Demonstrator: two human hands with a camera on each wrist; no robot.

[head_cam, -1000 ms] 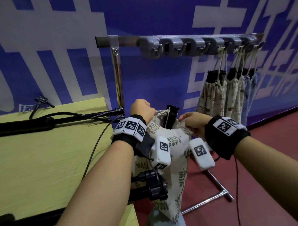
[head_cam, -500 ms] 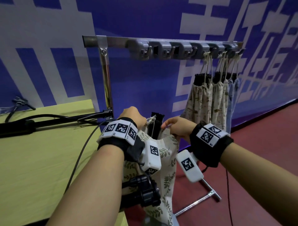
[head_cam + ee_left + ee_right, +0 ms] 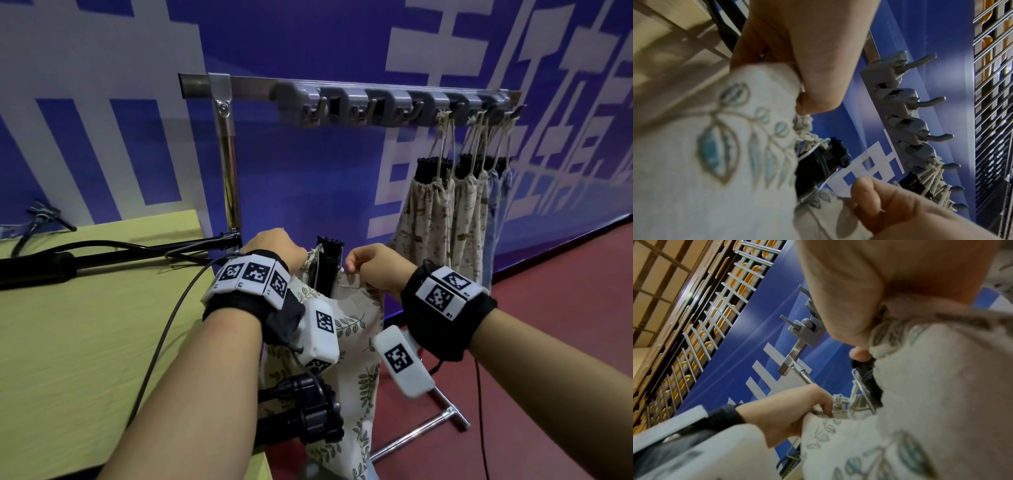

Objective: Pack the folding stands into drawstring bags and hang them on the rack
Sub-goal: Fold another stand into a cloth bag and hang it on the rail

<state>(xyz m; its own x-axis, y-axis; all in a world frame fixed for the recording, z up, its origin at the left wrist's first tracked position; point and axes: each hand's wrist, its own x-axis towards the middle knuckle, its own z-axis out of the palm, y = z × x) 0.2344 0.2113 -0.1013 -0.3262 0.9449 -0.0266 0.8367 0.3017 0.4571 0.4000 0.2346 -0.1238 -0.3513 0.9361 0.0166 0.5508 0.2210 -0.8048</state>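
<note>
Hands [image 3: 325, 260] and leaf-print bag [image 3: 356, 329] now nearer the rack [image 3: 394, 106]

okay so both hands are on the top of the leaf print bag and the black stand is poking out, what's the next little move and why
Probably pull the two sides of the mouth apart along the cord to cinch it. The left hand and right hand each grip the rim of the leaf-print bag, and the mouth is open around the folding stand. The hung bags are cinched below their stands' tops.
</note>
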